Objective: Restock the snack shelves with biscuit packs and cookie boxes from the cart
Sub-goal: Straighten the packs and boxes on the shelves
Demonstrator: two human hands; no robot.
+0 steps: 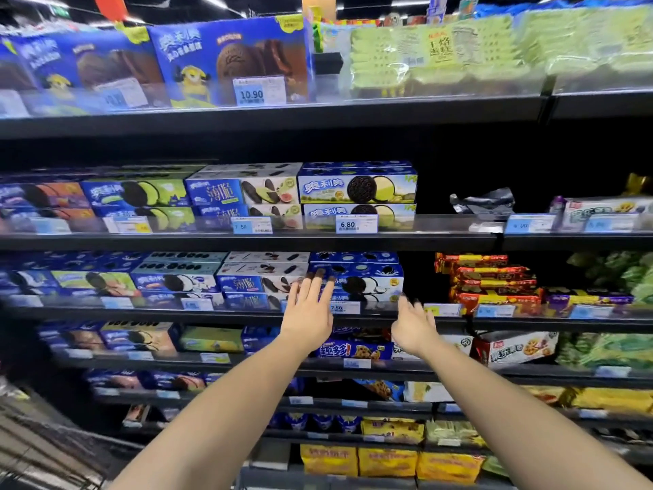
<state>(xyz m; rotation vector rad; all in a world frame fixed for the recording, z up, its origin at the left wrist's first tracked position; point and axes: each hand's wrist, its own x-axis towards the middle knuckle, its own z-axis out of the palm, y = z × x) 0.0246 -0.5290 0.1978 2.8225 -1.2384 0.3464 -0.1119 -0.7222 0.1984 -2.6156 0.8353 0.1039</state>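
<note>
Both my hands reach toward the third shelf from the top. My left hand (309, 309) has straight, spread fingers whose dark-nailed tips lie against the front of a blue cookie box (364, 282) stacked at the right end of a row of blue boxes. My right hand (413, 323) is open and holds nothing; it hovers at the shelf's front edge (388, 316), just right of that box, before a dark gap in the row. Blue boxes with green cream cookies (357, 187) stand one shelf above.
Red and yellow biscuit packs (491, 281) lie right of the gap. Large blue boxes (229, 61) and pale green packs (441, 54) fill the top shelf. Yellow bags (388, 461) sit low down. A wire cart (39, 450) shows at the bottom left.
</note>
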